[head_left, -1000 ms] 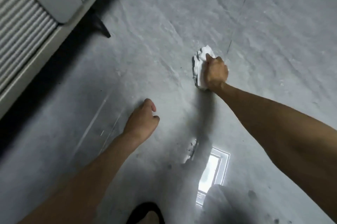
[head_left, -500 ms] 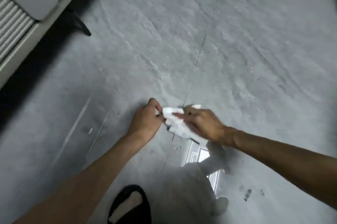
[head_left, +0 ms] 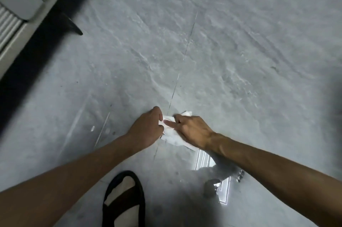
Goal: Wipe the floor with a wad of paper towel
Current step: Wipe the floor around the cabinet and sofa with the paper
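- Crouching over a grey stone-look floor [head_left: 231,51], a person holds a white wad of paper towel [head_left: 171,135] between both hands, low and close to their body.
- A second ago the right hand [head_left: 192,130] alone pressed the wad against the floor, farther out, while the left hand [head_left: 148,128] rested on the floor on its own.
- Half a second ago the wad had already come back toward the body and the left hand had met it; now both hands sit closer together on it.
- By my reading, wiping has paused and the person is refolding or bunching the towel to find a clean face.
- Left fingers curl inward and pinch the wad's left edge.
- Right fingers lie over the top of the wad, the index finger stretched out toward the left hand, the rest bent and partly hidden.
- Towel shows in the gap between the hands, pokes out past the right knuckles, and trails out under the right wrist.
- Whether the wad touches the floor or is lifted just off it, I cannot tell.
- A dark sandal [head_left: 123,201] on a foot stands at the near edge of the floor.
- Dark specks [head_left: 240,175] lie near the right forearm, so some floor looks unwiped.
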Demonstrator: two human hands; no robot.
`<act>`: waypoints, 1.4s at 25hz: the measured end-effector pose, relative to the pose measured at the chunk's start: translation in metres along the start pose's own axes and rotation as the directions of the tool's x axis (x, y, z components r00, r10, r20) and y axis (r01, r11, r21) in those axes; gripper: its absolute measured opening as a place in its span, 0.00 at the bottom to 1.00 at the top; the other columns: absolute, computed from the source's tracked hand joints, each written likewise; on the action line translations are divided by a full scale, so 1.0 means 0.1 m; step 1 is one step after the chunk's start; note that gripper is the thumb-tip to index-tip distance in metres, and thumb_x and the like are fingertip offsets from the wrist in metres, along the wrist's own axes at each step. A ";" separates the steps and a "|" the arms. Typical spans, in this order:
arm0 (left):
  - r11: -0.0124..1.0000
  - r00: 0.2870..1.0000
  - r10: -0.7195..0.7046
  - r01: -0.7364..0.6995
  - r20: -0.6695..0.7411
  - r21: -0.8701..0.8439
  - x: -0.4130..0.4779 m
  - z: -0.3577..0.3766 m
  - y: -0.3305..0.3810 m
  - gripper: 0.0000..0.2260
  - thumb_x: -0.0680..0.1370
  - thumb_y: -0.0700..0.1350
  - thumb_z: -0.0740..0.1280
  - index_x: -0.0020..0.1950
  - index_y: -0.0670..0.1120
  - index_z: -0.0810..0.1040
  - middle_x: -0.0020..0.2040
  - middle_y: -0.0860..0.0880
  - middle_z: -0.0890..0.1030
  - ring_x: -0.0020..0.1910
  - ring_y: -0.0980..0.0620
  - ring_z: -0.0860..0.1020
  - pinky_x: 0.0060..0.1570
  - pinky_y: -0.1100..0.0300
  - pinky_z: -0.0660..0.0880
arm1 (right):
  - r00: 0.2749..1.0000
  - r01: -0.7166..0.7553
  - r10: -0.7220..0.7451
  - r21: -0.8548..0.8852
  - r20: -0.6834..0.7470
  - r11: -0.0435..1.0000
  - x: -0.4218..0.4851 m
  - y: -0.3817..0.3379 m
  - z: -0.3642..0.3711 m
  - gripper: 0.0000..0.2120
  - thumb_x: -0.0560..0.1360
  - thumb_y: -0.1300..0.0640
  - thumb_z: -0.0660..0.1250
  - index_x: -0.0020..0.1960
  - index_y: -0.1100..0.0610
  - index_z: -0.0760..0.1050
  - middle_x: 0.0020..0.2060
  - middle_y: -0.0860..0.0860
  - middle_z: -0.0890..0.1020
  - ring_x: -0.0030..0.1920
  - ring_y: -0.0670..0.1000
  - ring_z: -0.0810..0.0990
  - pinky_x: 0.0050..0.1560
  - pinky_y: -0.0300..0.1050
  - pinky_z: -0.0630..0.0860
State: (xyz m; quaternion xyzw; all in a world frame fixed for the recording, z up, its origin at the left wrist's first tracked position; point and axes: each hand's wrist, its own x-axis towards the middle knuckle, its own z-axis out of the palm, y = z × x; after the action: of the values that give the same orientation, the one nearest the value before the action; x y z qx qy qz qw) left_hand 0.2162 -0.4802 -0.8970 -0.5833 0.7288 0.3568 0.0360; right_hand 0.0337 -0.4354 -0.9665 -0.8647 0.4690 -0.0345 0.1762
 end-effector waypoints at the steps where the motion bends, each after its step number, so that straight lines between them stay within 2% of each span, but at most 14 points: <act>1: 1.000 1.000 0.012 -0.011 -0.007 0.020 0.03 -0.02 -0.01 0.09 0.73 0.37 0.63 0.48 0.47 0.66 0.34 0.54 0.69 0.30 0.56 0.68 0.28 0.63 0.60 | 0.999 0.021 -0.020 0.026 -0.037 0.999 -0.08 0.13 -0.09 0.19 0.75 0.53 0.65 0.66 0.51 0.73 0.47 0.55 0.78 0.40 0.59 0.79 0.33 0.48 0.76; 4: 0.998 0.997 -0.006 0.010 -0.074 0.054 0.26 -0.05 0.01 0.08 0.73 0.36 0.62 0.51 0.42 0.68 0.47 0.46 0.73 0.41 0.50 0.72 0.37 0.60 0.69 | 0.874 -0.392 0.387 0.046 -0.292 0.919 -0.07 0.85 -0.39 0.20 0.78 0.46 0.53 0.65 0.49 0.74 0.48 0.55 0.79 0.45 0.60 0.81 0.39 0.47 0.72; 8: 0.967 0.987 -0.135 0.151 -0.091 0.204 0.52 0.18 0.05 0.14 0.74 0.39 0.61 0.58 0.38 0.67 0.61 0.35 0.69 0.61 0.38 0.69 0.55 0.49 0.73 | 0.390 -0.839 0.845 0.236 -0.367 0.490 0.31 1.70 -0.66 0.17 0.80 0.48 0.55 0.62 0.55 0.74 0.51 0.61 0.79 0.52 0.64 0.79 0.49 0.53 0.72; 11: 0.967 0.982 -0.157 0.174 -0.101 0.187 0.62 0.21 0.00 0.15 0.72 0.40 0.61 0.57 0.39 0.66 0.60 0.35 0.71 0.61 0.37 0.69 0.55 0.50 0.71 | 0.632 -0.678 0.681 0.161 -0.371 0.717 0.78 1.21 -0.37 0.15 0.81 0.49 0.55 0.62 0.50 0.74 0.48 0.55 0.79 0.47 0.61 0.80 0.42 0.49 0.73; 13: 0.976 0.985 -0.143 0.157 -0.097 0.152 0.65 0.14 -0.03 0.15 0.72 0.40 0.62 0.58 0.40 0.67 0.59 0.38 0.74 0.60 0.38 0.71 0.53 0.52 0.69 | 0.883 -0.372 0.395 0.134 -0.254 0.918 0.80 0.56 -0.11 0.18 0.81 0.41 0.48 0.56 0.45 0.76 0.40 0.43 0.76 0.41 0.52 0.80 0.33 0.40 0.65; 15: 0.979 0.979 -0.179 0.187 -0.097 0.085 0.63 0.02 -0.11 0.14 0.73 0.39 0.62 0.57 0.40 0.67 0.57 0.38 0.76 0.57 0.37 0.74 0.47 0.55 0.67 | 0.985 -0.105 0.121 0.130 -0.120 0.986 0.63 0.16 -0.02 0.20 0.80 0.43 0.48 0.58 0.44 0.76 0.38 0.42 0.73 0.37 0.48 0.78 0.31 0.37 0.60; 17: 0.979 0.979 -0.189 0.194 -0.079 0.064 0.60 -0.07 -0.18 0.13 0.73 0.38 0.61 0.57 0.40 0.67 0.55 0.38 0.77 0.55 0.36 0.75 0.45 0.58 0.64 | 0.993 0.073 -0.071 0.011 -0.097 0.997 0.68 0.39 -0.08 0.18 0.78 0.48 0.53 0.63 0.47 0.76 0.44 0.47 0.78 0.40 0.50 0.80 0.30 0.40 0.68; 19: 0.982 0.984 -0.176 0.178 -0.026 0.056 0.59 -0.11 -0.18 0.13 0.73 0.38 0.61 0.57 0.40 0.67 0.56 0.39 0.76 0.55 0.37 0.75 0.46 0.58 0.65 | 0.966 -0.174 0.163 -0.042 -0.200 0.984 1.04 0.80 -0.29 0.16 0.80 0.50 0.57 0.63 0.51 0.76 0.50 0.53 0.81 0.49 0.56 0.81 0.40 0.47 0.74; 21: 0.987 0.988 -0.153 0.152 0.022 0.045 0.59 -0.12 -0.15 0.13 0.73 0.38 0.60 0.57 0.39 0.67 0.58 0.39 0.74 0.56 0.38 0.74 0.49 0.58 0.67 | 0.834 -0.474 0.455 0.016 -0.312 0.881 1.33 1.20 -0.50 0.15 0.80 0.50 0.58 0.63 0.51 0.77 0.50 0.54 0.80 0.52 0.58 0.80 0.45 0.46 0.71; 23: 0.988 0.987 -0.156 0.156 0.034 0.014 0.60 -0.13 -0.15 0.13 0.73 0.38 0.59 0.58 0.39 0.67 0.58 0.39 0.74 0.57 0.38 0.74 0.49 0.58 0.66 | 0.793 -0.524 0.516 0.070 -0.322 0.849 1.39 1.11 -0.49 0.15 0.80 0.50 0.58 0.63 0.51 0.77 0.49 0.53 0.79 0.51 0.57 0.79 0.44 0.45 0.69; 28: 0.986 0.983 -0.169 0.169 0.072 0.012 0.59 -0.18 -0.08 0.15 0.72 0.37 0.59 0.59 0.38 0.67 0.60 0.38 0.73 0.59 0.37 0.73 0.51 0.57 0.66 | 0.982 -0.142 0.172 0.293 -0.081 0.945 0.19 -0.06 -0.06 0.11 0.80 0.51 0.59 0.52 0.42 0.79 0.38 0.42 0.77 0.38 0.45 0.76 0.36 0.40 0.69; 31: 0.987 0.983 -0.163 0.162 0.087 0.022 0.59 -0.15 -0.04 0.13 0.71 0.36 0.58 0.56 0.39 0.67 0.60 0.38 0.73 0.59 0.38 0.71 0.51 0.58 0.65 | 0.988 0.152 -0.150 0.190 -0.026 0.970 0.01 0.14 -0.11 0.14 0.79 0.60 0.61 0.60 0.50 0.79 0.43 0.50 0.79 0.42 0.51 0.77 0.40 0.40 0.68; 33: 0.987 0.984 -0.161 0.160 0.077 0.022 0.61 -0.13 -0.06 0.13 0.72 0.37 0.59 0.56 0.39 0.67 0.60 0.38 0.72 0.60 0.39 0.71 0.53 0.57 0.66 | 0.981 -0.061 0.086 0.143 -0.174 0.988 0.42 0.57 -0.35 0.10 0.78 0.57 0.60 0.51 0.54 0.81 0.42 0.53 0.80 0.43 0.57 0.80 0.40 0.44 0.68; 35: 0.986 0.985 -0.164 0.161 0.063 0.044 0.61 -0.10 -0.06 0.14 0.72 0.37 0.59 0.58 0.38 0.67 0.61 0.36 0.72 0.60 0.38 0.71 0.54 0.56 0.66 | 0.861 -0.364 0.377 0.103 -0.343 0.926 0.92 0.99 -0.61 0.14 0.80 0.47 0.56 0.48 0.51 0.79 0.40 0.51 0.77 0.44 0.57 0.80 0.39 0.45 0.67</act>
State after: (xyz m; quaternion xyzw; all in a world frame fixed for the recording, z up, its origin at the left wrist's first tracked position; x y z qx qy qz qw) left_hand 0.2059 -0.5359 -0.9211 -0.6279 0.6839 0.3577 0.1002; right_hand -0.0082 -0.5771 -0.9523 -0.7346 0.6497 -0.1642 0.1066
